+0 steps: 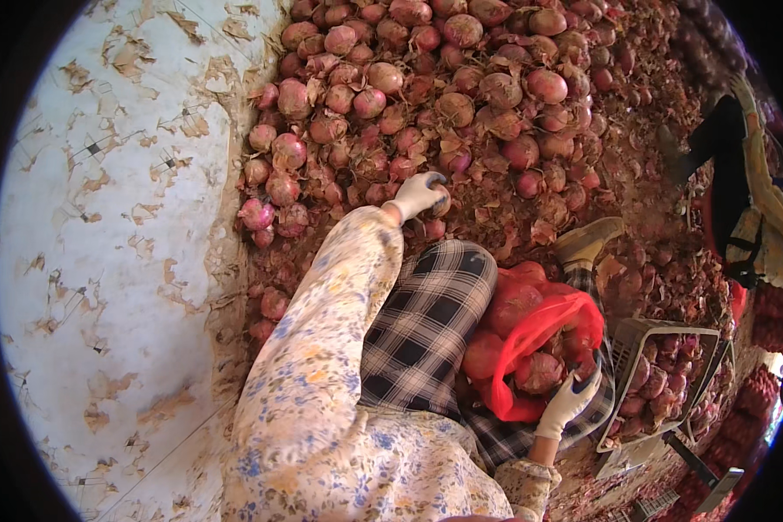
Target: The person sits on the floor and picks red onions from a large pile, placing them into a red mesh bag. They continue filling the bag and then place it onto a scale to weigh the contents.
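Observation:
My left hand [420, 194], in a white glove with dark-coated fingers, reaches to the near side of a large heap of red onions [457, 109]. Its fingers curl round an onion [442, 202], partly hidden by the glove. My right hand [570, 399], gloved the same way, is at the near right rim of a red mesh bag [514, 365]. Between its thumb and fingers is an onion [584, 367]; whether it also pinches the mesh cannot be made out. The bag rests between my legs, its mouth spread, with several onions inside [539, 373].
A stained pale wall or panel [117, 235] borders the heap on the left. At right stands a plastic crate [646, 333] of onions. Another person [763, 222] is at the far right, near filled red mesh sacks [771, 316]. Loose onion skins cover the ground [652, 254].

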`<state>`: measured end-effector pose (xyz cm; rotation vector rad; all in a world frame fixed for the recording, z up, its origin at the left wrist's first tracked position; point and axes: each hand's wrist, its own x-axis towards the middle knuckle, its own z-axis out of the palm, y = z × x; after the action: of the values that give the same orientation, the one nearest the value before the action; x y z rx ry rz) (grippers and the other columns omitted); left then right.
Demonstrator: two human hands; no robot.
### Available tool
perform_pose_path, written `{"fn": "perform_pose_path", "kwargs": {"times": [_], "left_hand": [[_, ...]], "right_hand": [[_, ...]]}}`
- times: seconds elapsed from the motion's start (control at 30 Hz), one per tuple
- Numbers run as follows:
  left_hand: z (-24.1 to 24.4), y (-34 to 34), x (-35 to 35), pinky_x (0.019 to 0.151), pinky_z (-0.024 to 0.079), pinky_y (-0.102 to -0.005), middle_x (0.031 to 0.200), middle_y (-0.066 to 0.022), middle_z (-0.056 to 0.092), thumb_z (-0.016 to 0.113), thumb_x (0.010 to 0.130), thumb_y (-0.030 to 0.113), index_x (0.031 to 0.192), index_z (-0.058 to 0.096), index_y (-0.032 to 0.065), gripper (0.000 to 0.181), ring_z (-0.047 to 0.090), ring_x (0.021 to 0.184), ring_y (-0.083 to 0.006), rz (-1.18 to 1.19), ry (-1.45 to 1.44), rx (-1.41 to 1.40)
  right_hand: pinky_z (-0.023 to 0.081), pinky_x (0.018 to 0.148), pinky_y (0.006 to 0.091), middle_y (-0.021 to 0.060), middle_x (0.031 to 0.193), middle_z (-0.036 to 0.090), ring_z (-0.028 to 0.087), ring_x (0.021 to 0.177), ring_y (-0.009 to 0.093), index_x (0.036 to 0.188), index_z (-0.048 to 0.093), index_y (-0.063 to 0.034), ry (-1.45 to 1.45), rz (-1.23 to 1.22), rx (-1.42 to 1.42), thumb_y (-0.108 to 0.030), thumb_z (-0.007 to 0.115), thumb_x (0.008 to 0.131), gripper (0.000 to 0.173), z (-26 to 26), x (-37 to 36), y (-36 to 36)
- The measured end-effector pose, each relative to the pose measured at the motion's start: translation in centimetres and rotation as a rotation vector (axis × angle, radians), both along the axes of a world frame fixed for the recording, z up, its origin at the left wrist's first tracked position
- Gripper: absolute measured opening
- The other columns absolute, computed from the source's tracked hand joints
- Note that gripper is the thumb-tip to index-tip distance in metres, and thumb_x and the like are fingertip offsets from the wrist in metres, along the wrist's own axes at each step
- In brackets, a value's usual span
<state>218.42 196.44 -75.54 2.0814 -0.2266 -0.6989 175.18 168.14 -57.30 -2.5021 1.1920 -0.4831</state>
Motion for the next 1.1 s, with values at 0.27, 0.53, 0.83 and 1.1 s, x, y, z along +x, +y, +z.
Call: {"fn": "perform_pose_path", "kwargs": {"times": [0.27,0.53,0.83,1.1], "left_hand": [[7.3,8.5,-3.5,0.087,0.058,-0.0369,0.116,-0.016,0.069,0.047,0.107,0.048,0.131,0.057,-0.0035,0.058,0.067,0.098,-0.0246,-0.045,1.086,-1.342],[15.8,17.0,-10.6,0.098,0.055,-0.0404,0.121,-0.0166,0.07,0.053,0.102,0.045,0.131,0.064,0.0058,0.05,0.068,0.111,-0.0279,-0.235,0.109,0.208],[10.0,9.2,-8.9,0.098,0.05,-0.0436,0.125,-0.0119,0.068,0.061,0.099,0.027,0.123,0.069,0.0135,0.029,0.063,0.116,-0.0293,-0.463,-0.419,0.182],[0.3,-3.2,-3.9,0.084,0.056,-0.0417,0.108,-0.0173,0.072,0.069,0.084,0.027,0.111,0.066,0.0068,0.034,0.07,0.095,-0.0338,-0.379,-0.13,0.083]], "right_hand": [[0.036,0.115,0.049,0.0254,0.147,0.048,0.044,0.136,0.042,0.148,0.045,-0.0018,0.029,0.036,0.094,-0.01,0.065,0.095,0.057,0.8,0.7,-0.8],[0.034,0.114,0.0494,0.0268,0.145,0.047,0.042,0.136,0.043,0.15,0.043,-0.0042,-0.062,0.115,-0.067,-0.017,0.067,0.097,0.059,8.8,3.5,3.5],[0.034,0.112,0.0544,0.0251,0.14,0.051,0.048,0.129,0.045,0.142,0.058,-0.0083,0.012,0.278,-0.03,-0.023,0.054,0.096,0.048,4.2,3.2,6.2],[0.033,0.117,0.0499,0.0209,0.15,0.047,0.045,0.137,0.037,0.151,0.042,-0.0005,-0.004,0.048,-0.263,-0.011,0.061,0.099,0.056,9.7,2.4,1.7]]}}
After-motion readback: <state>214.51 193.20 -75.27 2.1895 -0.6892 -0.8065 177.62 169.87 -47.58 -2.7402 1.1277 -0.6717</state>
